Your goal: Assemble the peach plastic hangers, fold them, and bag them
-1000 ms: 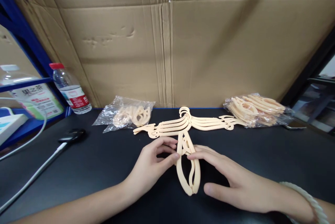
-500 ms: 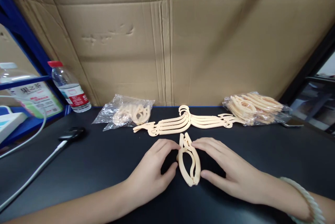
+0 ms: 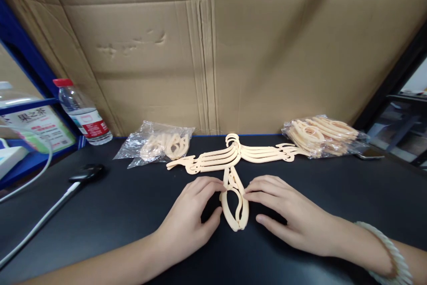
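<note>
A folded cream plastic folding hanger (image 3: 245, 214) lies on the black table between my hands, its narrow end pointing away from me. My left hand (image 3: 190, 214) rests at its left side, fingertips and thumb against the edge with a gap between them. From the right, the fingertips of my right hand (image 3: 290, 214) touch the opposite edge, while the thumb stands apart from it. Neither hand wraps round the hanger. Just beyond lies a row of unfolded cream hangers (image 3: 260, 154), nested together with their hooks at the back.
Clear plastic bags with more folded hangers lie at the back left (image 3: 155, 145) and back right (image 3: 323, 136). A red-capped bottle (image 3: 90, 118) stands at the left, near a black device (image 3: 86, 172) on a white cable (image 3: 43, 218). A cardboard wall (image 3: 150, 76) closes the back.
The folded hanger has shifted slightly left and away from me, closer to the nested hangers. My right thumb has come away from its edge. The view has turned slightly.
</note>
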A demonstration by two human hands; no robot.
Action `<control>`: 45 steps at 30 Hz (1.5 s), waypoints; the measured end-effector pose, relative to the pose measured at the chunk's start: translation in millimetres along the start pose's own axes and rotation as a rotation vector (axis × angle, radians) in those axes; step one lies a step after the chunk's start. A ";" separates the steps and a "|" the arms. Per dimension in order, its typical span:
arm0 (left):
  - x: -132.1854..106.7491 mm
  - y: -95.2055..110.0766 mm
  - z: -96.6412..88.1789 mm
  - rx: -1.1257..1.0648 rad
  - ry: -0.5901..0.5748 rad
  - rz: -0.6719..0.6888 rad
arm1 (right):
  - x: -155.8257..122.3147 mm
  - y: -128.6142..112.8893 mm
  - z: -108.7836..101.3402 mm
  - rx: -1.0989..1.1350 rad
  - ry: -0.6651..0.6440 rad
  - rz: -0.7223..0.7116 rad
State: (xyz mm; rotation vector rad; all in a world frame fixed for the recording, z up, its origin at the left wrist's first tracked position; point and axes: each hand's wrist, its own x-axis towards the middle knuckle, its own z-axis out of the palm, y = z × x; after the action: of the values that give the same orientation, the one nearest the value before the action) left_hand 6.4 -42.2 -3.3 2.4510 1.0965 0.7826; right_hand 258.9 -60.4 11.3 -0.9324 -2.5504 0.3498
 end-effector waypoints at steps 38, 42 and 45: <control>8.7 -0.7 -11.5 -0.259 0.030 -0.232 | 0.4 3.1 -2.2 -0.005 -0.041 -0.018; 9.9 -0.6 -10.8 -0.266 0.028 -0.233 | 0.1 3.8 -2.4 -0.003 -0.046 -0.027; 10.9 -0.5 -10.2 -0.280 0.032 -0.237 | -0.5 3.5 -2.2 -0.016 -0.062 -0.025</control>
State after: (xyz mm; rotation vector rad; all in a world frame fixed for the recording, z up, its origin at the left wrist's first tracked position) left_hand 5.9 -32.8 8.2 2.0422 1.1746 0.8381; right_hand 262.2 -58.0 11.8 -0.9076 -2.6226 0.3570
